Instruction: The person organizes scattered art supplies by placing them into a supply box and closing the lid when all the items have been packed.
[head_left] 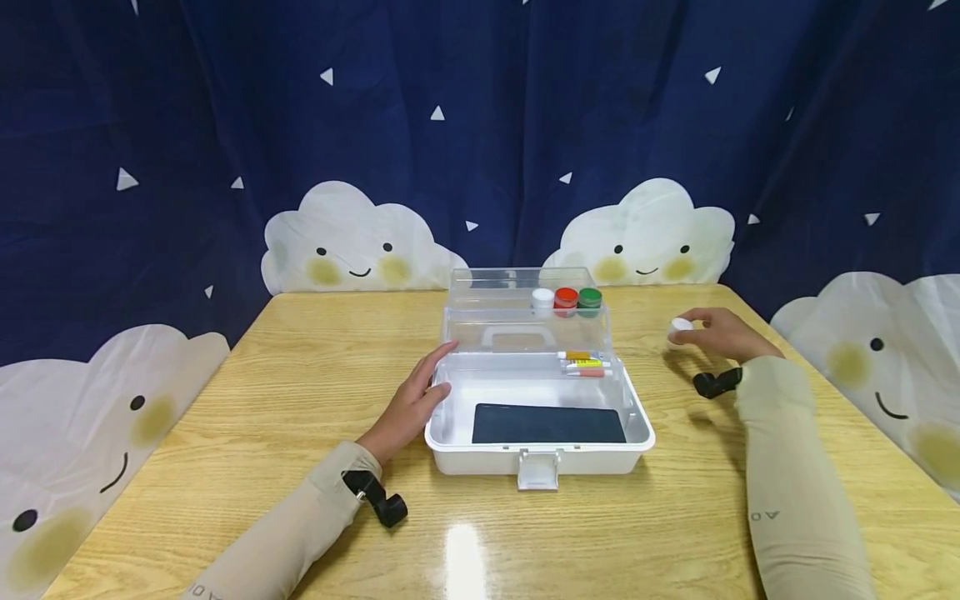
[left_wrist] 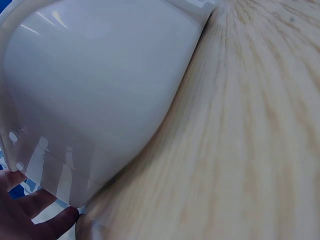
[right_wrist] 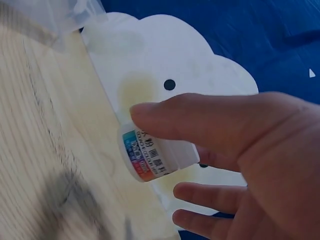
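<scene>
One small gouache jar (right_wrist: pixel 150 156), pinched in the right hand (head_left: pixel 723 333), probably light, rigid, slick, best held round its sides; left hand (head_left: pixel 405 412) relaxed, touching white plastic case (head_left: pixel 476 462).

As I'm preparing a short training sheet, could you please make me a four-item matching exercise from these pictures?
Column one:
1. Left hand
2. Right hand
3. Red jar
4. Dark rectangle

Column two:
A. Between a white jar and a green jar
B. At the left edge of the white box
C. Inside the box, toward its front
D. Pinching a labelled jar

Pairs: 1-B, 2-D, 3-A, 4-C
</scene>
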